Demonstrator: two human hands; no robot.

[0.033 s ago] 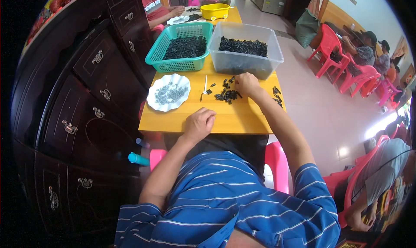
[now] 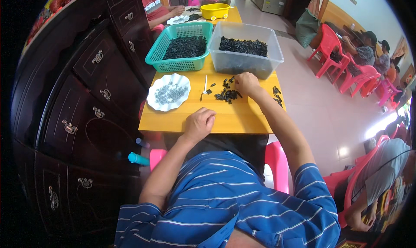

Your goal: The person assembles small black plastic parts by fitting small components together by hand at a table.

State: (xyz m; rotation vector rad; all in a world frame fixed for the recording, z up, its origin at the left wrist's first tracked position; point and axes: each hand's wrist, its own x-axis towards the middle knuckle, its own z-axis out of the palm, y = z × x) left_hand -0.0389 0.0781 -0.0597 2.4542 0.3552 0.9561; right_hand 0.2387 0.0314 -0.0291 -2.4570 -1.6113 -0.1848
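My left hand (image 2: 200, 123) rests near the table's front edge with its fingers curled in; whatever may be inside it is hidden. Farther forward, my right hand (image 2: 247, 84) is closed too, fingertips down at the right side of a loose pile of small black tubular pieces (image 2: 226, 95). One black piece touches or lies right beside those fingertips; I cannot tell if it is gripped. Left of the pile lies a thin white stick-like tool (image 2: 205, 85). A white scalloped plate (image 2: 153, 101) holds many small, clear or silvery pieces.
Behind the pile stand a green perforated basket (image 2: 177, 66) and a clear plastic bin (image 2: 247, 69), both with black pieces. More black pieces (image 2: 277, 96) lie by the table's right edge. A dark cabinet (image 2: 86, 96) flanks the left. A person in red (image 2: 157, 14) sits at the far end.
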